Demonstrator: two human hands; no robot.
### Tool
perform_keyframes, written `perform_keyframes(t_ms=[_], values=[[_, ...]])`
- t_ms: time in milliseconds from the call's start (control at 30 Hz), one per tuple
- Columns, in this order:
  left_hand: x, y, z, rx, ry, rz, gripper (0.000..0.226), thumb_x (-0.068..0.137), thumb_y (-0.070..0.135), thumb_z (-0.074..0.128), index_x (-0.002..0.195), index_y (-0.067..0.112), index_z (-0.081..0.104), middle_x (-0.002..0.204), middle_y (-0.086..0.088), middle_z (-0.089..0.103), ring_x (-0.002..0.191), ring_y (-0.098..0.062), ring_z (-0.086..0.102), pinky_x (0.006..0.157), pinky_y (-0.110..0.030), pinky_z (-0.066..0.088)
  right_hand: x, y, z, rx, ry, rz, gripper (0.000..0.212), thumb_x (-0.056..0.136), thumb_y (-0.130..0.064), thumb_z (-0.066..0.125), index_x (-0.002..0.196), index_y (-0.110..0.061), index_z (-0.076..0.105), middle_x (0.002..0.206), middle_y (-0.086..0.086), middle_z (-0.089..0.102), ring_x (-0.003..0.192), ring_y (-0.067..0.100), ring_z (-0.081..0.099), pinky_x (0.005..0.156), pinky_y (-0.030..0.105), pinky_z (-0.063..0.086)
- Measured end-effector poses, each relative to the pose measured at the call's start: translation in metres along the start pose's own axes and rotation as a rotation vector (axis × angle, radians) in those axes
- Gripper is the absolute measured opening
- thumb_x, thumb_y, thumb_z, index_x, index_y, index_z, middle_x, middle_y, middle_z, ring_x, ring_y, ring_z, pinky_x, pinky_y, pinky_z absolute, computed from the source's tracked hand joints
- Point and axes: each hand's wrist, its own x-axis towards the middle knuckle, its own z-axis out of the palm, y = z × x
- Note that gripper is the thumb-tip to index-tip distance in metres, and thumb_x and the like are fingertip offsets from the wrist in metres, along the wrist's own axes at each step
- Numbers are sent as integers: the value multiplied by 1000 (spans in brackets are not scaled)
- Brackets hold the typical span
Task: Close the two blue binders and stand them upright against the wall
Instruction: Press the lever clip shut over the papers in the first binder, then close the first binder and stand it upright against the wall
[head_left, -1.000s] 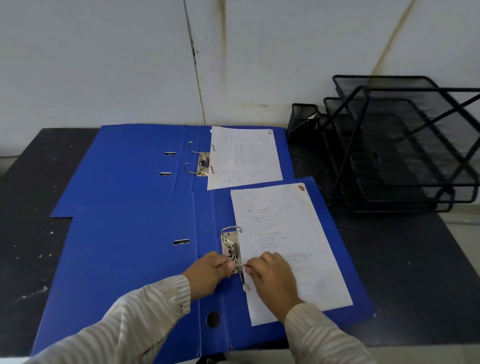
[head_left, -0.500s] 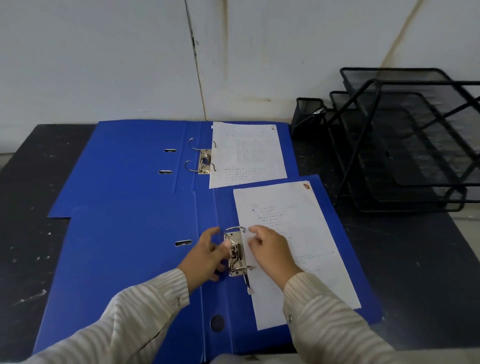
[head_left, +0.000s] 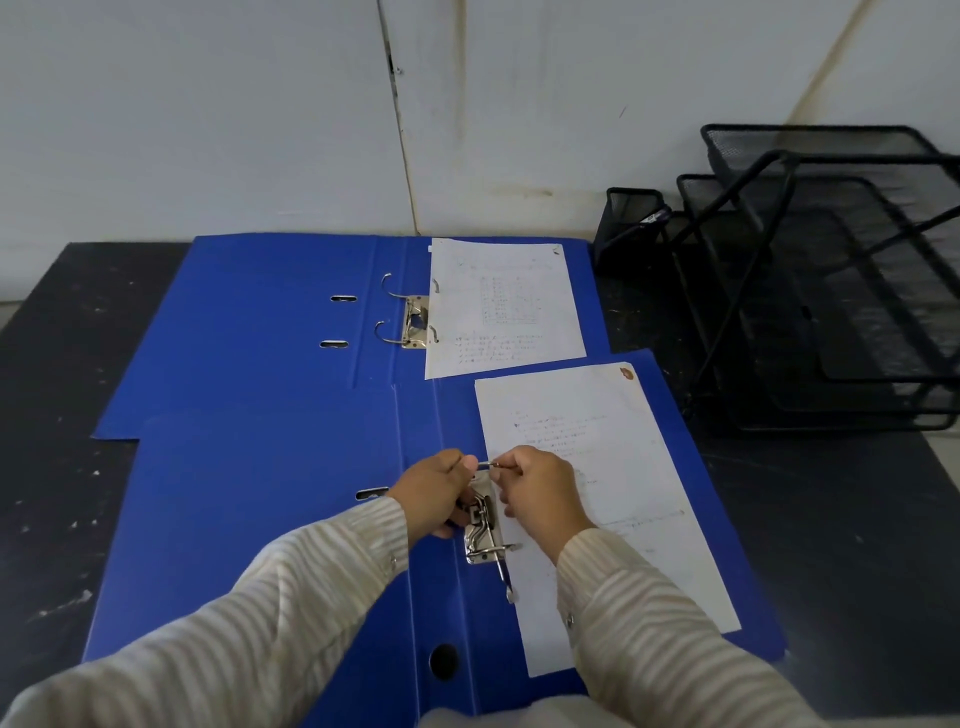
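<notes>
Your left hand (head_left: 439, 493) and right hand (head_left: 540, 491) both pinch upper ring (head_left: 487, 464) of near binder (head_left: 260, 519), one from each side. Near binder lies open flat on table (head_left: 841, 519), overlapping far binder (head_left: 249, 322), also open, back edge just beside wall (head_left: 208, 104). Risks: ring halves misalign, snag paper sheet (head_left: 613, 493), tear holes. Lever (head_left: 503, 571) looks raised; ring likely springs apart once released. Far binder's rings gape; its sheet may slip when cover folds.

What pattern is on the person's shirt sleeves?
Pale cream with faint stripes, seen in the head view on the left sleeve.
</notes>
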Motion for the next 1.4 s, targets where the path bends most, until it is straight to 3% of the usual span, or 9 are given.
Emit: perform_keyframes(t_ms=[233,367,467,567,733,933,1033,1200,1400], values=[[6,1,2,139,43,22,28,102,37,34,84,21,48,86,-2,62,76,-20,63,72,-37,57,1,0,3,-54,7,-30,9,87,-14,63,87,-7,69,71,3,63,64,18,59,67,39,58],[3,-4,5,165,115,79,29,101,38,36,84,18,49,81,-3,61,67,-17,58,66,-34,53,-4,1,6,-107,35,-67,12,90,-15,58,96,-9,67,86,2,64,79,17,58,72,28,49],[1,-9,7,134,179,82,28,99,42,39,104,17,50,86,-4,66,70,-17,61,67,-34,54,-14,4,6,-125,51,-43,27,91,-12,55,119,-13,58,104,0,56,91,10,52,78,19,38],[-3,-15,11,-6,236,59,39,97,40,46,130,18,41,94,-8,69,72,-15,64,60,-25,50,-31,10,4,-126,37,-35,37,92,-9,51,129,-15,50,111,0,51,96,9,50,82,20,42],[-23,-42,17,-126,305,111,41,98,22,47,138,17,38,95,-6,68,86,-18,63,79,-32,52,-58,21,-2,-232,-14,-97,32,97,-18,43,127,-14,53,124,3,54,108,10,48,89,18,36],[-61,-82,18,-84,411,105,35,98,21,48,132,18,46,103,2,59,84,-8,56,65,-15,41,-88,13,3,-318,15,-242,34,96,-23,47,130,-19,47,127,-1,48,110,8,44,87,16,37],[-80,-102,13,-10,492,96,33,96,18,51,130,16,50,116,0,59,98,-12,56,82,-19,43,-107,6,14,-457,15,-417,40,93,-21,51,132,-18,47,136,-1,44,125,15,39,102,23,34],[-108,-142,-10,235,692,0,28,94,22,54,121,20,59,125,-1,54,115,-22,52,97,-33,43,-134,3,41,-541,-186,-496,40,97,-24,45,137,-21,42,154,-5,25,145,15,10,115,29,17],[-148,-182,-49,363,828,-222,31,91,36,53,122,35,55,137,7,45,126,-22,41,105,-40,33,-143,10,66,-612,-471,-365,48,97,-23,47,143,-18,34,158,-4,12,146,16,3,116,29,16]])
